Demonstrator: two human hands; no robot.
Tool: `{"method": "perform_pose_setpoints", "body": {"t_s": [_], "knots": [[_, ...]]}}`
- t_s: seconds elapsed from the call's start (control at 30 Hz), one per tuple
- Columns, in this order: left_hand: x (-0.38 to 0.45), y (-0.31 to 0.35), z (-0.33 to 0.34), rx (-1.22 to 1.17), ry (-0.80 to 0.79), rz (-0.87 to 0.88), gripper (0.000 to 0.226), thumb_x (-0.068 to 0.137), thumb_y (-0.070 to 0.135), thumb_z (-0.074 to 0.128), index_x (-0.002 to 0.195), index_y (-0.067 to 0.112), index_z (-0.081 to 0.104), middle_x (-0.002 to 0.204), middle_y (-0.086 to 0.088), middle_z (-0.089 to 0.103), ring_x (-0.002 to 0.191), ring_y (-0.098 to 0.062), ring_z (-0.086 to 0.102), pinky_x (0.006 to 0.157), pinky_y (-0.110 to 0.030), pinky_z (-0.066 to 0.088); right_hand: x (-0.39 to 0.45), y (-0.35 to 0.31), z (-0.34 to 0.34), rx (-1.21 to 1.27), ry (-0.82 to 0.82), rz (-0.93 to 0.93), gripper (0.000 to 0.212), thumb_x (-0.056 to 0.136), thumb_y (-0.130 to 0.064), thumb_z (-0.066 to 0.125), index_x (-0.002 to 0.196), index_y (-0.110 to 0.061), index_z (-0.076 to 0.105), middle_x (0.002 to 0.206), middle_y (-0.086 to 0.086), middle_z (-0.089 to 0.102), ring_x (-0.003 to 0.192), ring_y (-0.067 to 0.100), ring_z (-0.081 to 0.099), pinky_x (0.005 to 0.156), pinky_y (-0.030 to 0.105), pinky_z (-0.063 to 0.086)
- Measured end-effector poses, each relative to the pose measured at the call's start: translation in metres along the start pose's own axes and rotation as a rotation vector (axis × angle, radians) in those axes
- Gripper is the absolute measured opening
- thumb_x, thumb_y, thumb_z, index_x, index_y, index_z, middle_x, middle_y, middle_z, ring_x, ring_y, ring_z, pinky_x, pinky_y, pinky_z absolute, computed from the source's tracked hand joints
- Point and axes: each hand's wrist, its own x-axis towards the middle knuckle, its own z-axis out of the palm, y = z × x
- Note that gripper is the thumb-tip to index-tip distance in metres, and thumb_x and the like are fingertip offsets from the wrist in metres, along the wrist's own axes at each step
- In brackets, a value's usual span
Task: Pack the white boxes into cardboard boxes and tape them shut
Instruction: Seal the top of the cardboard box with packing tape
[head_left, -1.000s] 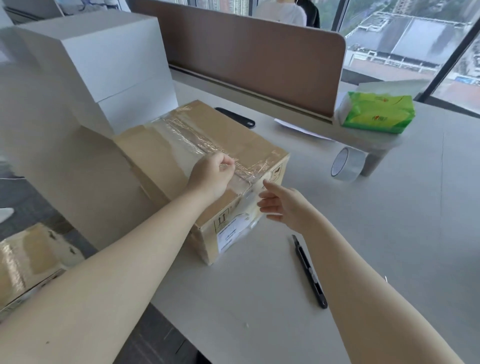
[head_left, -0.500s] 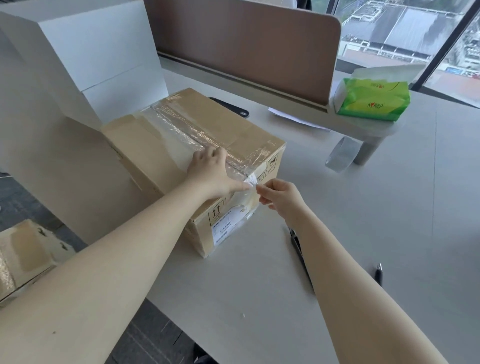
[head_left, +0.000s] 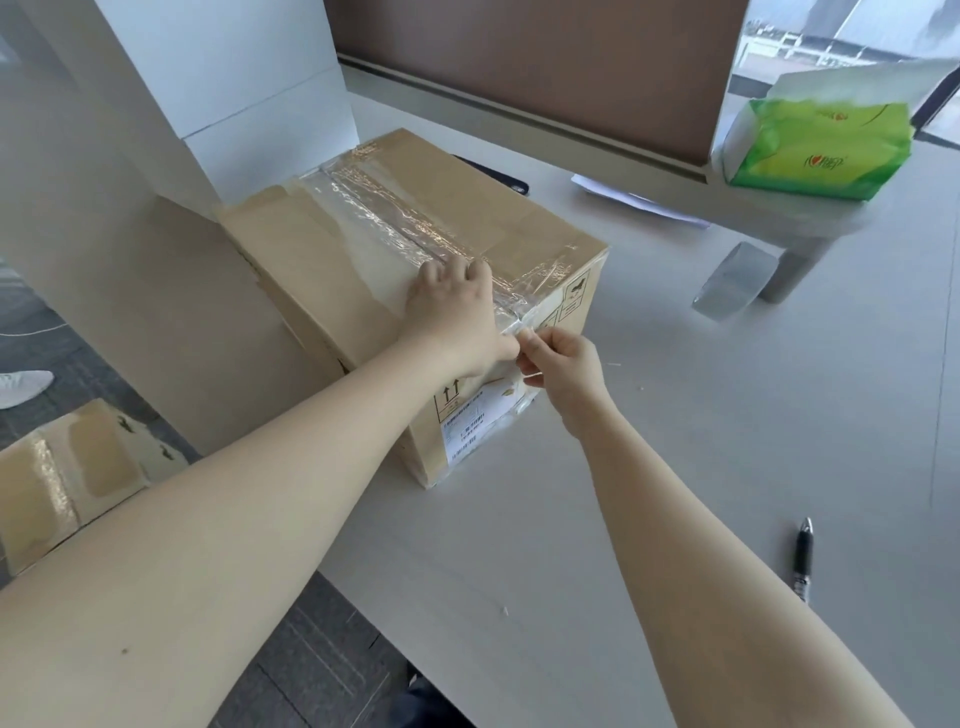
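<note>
On the desk (head_left: 675, 467): 1 cardboard box (head_left: 467, 228), flaps closed under clear tape (head_left: 395, 223), 2 stacked white boxes (head_left: 234, 78) touching behind it, 1 blurred tape roll (head_left: 735, 286), 1 pen (head_left: 803, 558), 1 green tissue pack (head_left: 821, 148). Left hand (head_left: 452, 317) lies flat, pressing the tape at the box's near top edge; right hand (head_left: 563, 366) pinches the loose tape end there. A second taped carton (head_left: 67, 478) is cut off at the left edge

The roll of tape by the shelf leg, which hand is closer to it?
Right. The right hand pinches tape at the cardboard box's near edge, on the side toward the tape roll; the left hand presses the box top, farther away.
</note>
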Motion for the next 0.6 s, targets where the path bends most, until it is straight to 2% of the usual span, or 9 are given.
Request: {"method": "perform_pose_setpoints", "body": {"t_s": [0.1,0.17,0.23,0.3,0.37,0.43,0.47,0.53,0.6], "knots": [[-0.001,0.001,0.001,0.033,-0.006,-0.003,0.064,0.083,0.044,0.056,0.126,0.001,0.035,0.136,-0.016,0.036,0.126,-0.033,0.032,0.106,-0.036,0.025,0.004,0.0,-0.004,-0.149,0.026,0.022,0.036,0.088,-0.027,0.061,0.057,-0.018,0.047,0.057,-0.001,0.045,0.055,0.015,0.043,0.059,0.028,0.043],[-0.003,0.001,0.0,0.048,-0.029,-0.004,0.065,0.084,0.044,0.054,0.128,0.001,0.033,0.137,-0.016,0.033,0.126,-0.033,0.031,0.106,-0.036,0.025,0.003,-0.001,-0.012,-0.395,0.043,0.07,0.045,0.083,-0.036,0.066,0.056,-0.019,0.034,0.057,-0.002,0.038,0.054,0.016,0.037,0.054,0.029,0.035],[-0.005,0.003,-0.001,0.052,-0.063,-0.006,0.065,0.086,0.044,0.052,0.131,0.001,0.031,0.139,-0.016,0.031,0.126,-0.033,0.03,0.106,-0.036,0.026,-0.003,0.0,-0.022,-0.656,0.018,0.131,0.052,0.08,-0.034,0.068,0.058,-0.019,0.024,0.058,-0.002,0.03,0.052,0.016,0.03,0.047,0.027,0.022],[-0.005,0.004,-0.004,0.046,-0.095,-0.002,0.067,0.086,0.042,0.053,0.133,0.002,0.029,0.141,-0.016,0.028,0.128,-0.033,0.028,0.106,-0.037,0.027,-0.009,-0.003,-0.029,-0.729,0.024,0.171,0.047,0.084,-0.022,0.063,0.058,-0.018,0.023,0.057,-0.001,0.03,0.053,0.018,0.029,0.048,0.029,0.02],[-0.003,0.001,-0.01,0.006,-0.14,0.007,0.071,0.084,0.043,0.055,0.136,0.004,0.027,0.144,-0.015,0.026,0.131,-0.033,0.025,0.107,-0.038,0.027,-0.01,-0.013,-0.03,-0.663,0.09,0.179,0.041,0.085,-0.011,0.054,0.055,-0.018,0.026,0.057,0.003,0.034,0.054,0.021,0.032,0.052,0.027,0.026],[0.002,-0.009,-0.022,-0.118,-0.186,0.003,0.071,0.084,0.05,0.053,0.137,0.009,0.032,0.146,-0.012,0.027,0.135,-0.032,0.023,0.107,-0.04,0.027,-0.009,-0.033,-0.028,-0.481,0.184,0.215,0.034,0.085,-0.006,0.048,0.055,-0.016,0.036,0.059,0.008,0.044,0.056,0.024,0.041,0.059,0.031,0.042],[0.007,-0.017,-0.027,-0.222,-0.193,-0.005,0.063,0.085,0.052,0.052,0.133,0.012,0.04,0.145,-0.01,0.032,0.135,-0.03,0.026,0.106,-0.039,0.03,-0.007,-0.043,-0.026,-0.372,0.218,0.245,0.031,0.087,-0.005,0.046,0.056,-0.012,0.042,0.059,0.009,0.049,0.054,0.025,0.047,0.062,0.034,0.05],[0.019,-0.037,-0.035,-0.45,-0.194,-0.016,0.043,0.088,0.047,0.05,0.117,0.015,0.053,0.133,-0.005,0.048,0.122,-0.024,0.042,0.094,-0.033,0.037,-0.005,-0.062,-0.017,-0.219,0.262,0.302,0.029,0.089,-0.009,0.045,0.061,-0.007,0.049,0.06,0.009,0.055,0.051,0.022,0.054,0.062,0.035,0.056],[0.029,-0.058,-0.04,-0.565,-0.178,-0.003,0.034,0.09,0.041,0.05,0.11,0.014,0.057,0.122,-0.004,0.057,0.111,-0.022,0.05,0.086,-0.029,0.039,-0.002,-0.077,-0.004,-0.19,0.308,0.328,0.031,0.09,-0.015,0.047,0.062,-0.005,0.05,0.059,0.011,0.056,0.051,0.023,0.056,0.063,0.038,0.056]]}}
